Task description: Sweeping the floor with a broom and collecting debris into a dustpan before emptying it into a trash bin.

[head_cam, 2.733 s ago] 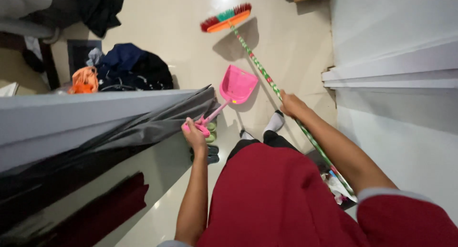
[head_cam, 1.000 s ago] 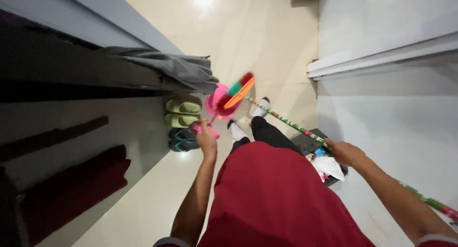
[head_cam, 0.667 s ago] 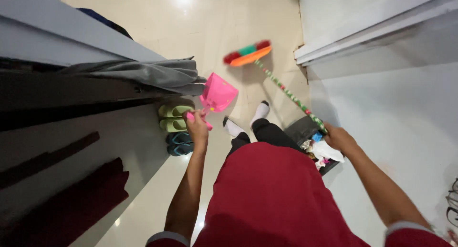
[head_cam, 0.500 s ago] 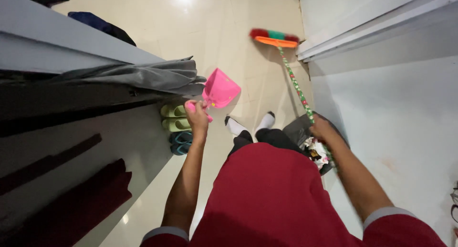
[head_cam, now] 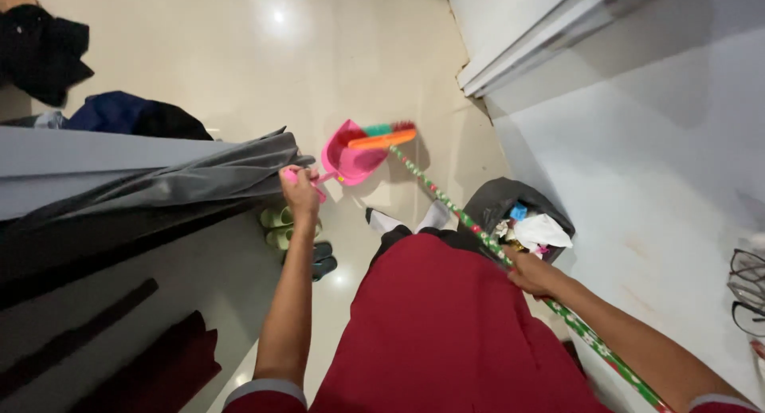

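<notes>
My left hand (head_cam: 300, 191) is closed around the pink handle of the dustpan (head_cam: 348, 153). The pan lies just beyond that hand, on the far right side of it, with its open mouth facing right towards the broom head (head_cam: 384, 135). My right hand (head_cam: 532, 273) is wrapped around the green patterned broom handle (head_cam: 446, 202), roughly mid-length; I cannot see the fingertips, but the grip looks full.

Key relation: the broom's long axis runs diagonally from my right hand, near and right, up to the head, far and left. The orange head with its red and green bristles sits right at the dustpan's mouth, touching or overlapping its rim; I cannot tell which. So the head is well apart from the hand that steers it and much nearer my left hand, which holds the pan.

Surroundings: a bin (head_cam: 518, 222) lined with a dark bag and holding paper scraps stands just right of my feet, beside the broom handle. Grey cloth (head_cam: 159, 190) hangs over a ledge on the left, close to my left hand. Green slippers (head_cam: 277, 227) lie below it on the floor.
</notes>
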